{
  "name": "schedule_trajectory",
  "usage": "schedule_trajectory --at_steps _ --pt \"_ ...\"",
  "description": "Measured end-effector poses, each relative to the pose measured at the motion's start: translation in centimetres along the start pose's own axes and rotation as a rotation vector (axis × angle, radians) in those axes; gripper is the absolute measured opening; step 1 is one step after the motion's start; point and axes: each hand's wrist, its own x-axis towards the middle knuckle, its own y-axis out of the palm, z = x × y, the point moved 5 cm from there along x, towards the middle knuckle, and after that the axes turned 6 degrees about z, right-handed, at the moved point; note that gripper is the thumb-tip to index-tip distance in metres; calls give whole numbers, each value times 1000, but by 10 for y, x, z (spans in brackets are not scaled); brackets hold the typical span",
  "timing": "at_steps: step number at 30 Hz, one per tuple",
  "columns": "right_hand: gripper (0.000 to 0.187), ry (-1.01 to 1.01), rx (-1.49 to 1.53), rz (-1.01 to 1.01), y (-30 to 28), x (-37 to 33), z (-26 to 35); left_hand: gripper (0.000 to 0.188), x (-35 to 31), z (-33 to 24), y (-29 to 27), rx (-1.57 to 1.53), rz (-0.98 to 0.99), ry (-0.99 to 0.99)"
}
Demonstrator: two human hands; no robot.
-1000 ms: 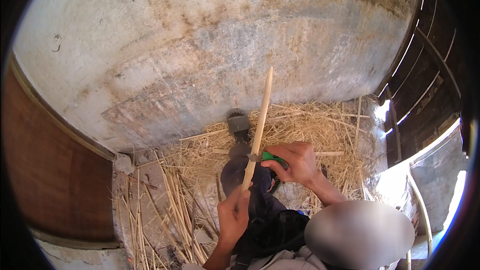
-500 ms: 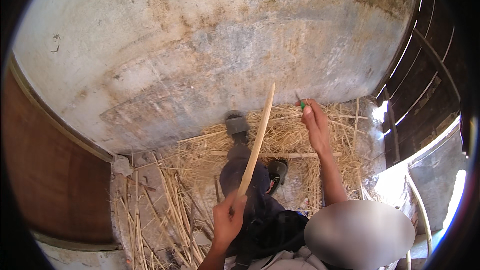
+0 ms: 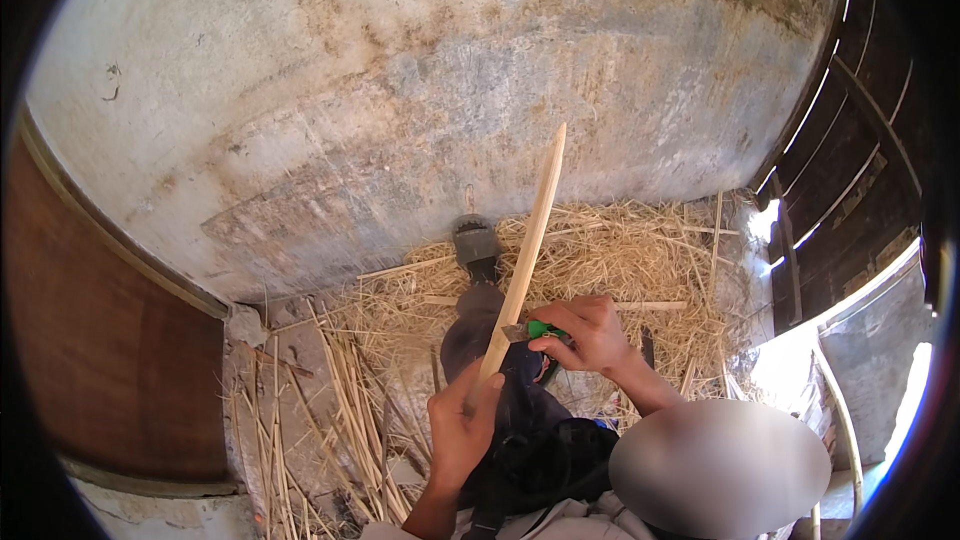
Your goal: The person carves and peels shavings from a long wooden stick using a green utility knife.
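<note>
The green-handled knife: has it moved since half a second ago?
Yes, the knife has moved away from the wall, down and left in the view, to the pale stick.

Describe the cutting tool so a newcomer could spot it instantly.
Below the big stained wall lies a bed of straw; in front of it, the left hand holds a pale, pointed wooden strip. Near the strip's lower part, the right hand holds the small knife. Its bright green handle sets it apart from the pale wood and straw.
</note>
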Motion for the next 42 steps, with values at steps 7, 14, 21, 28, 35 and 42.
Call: schedule_trajectory --at_steps 7,14,21,28,35,42 --pt "35 -15 -77 -54 -3 3 5 29 -2 -5 0 -4 2 3" --pt "36 -9 -116 -82 -2 5 2 29 -8 -13 -2 113 -27 -1" --pt "36 -47 -153 -106 -5 10 5 29 -11 -13 -3 106 -33 -20" --pt "33 44 -180 -189 -21 15 -20 30 -21 -11 -1 71 -17 -30" --pt "28 8 -182 -295 -35 26 -34 29 -26 2 3 10 -4 -68" --pt "44 577 -181 -511 -93 30 -148 30 -53 12 10 71 170 -119"
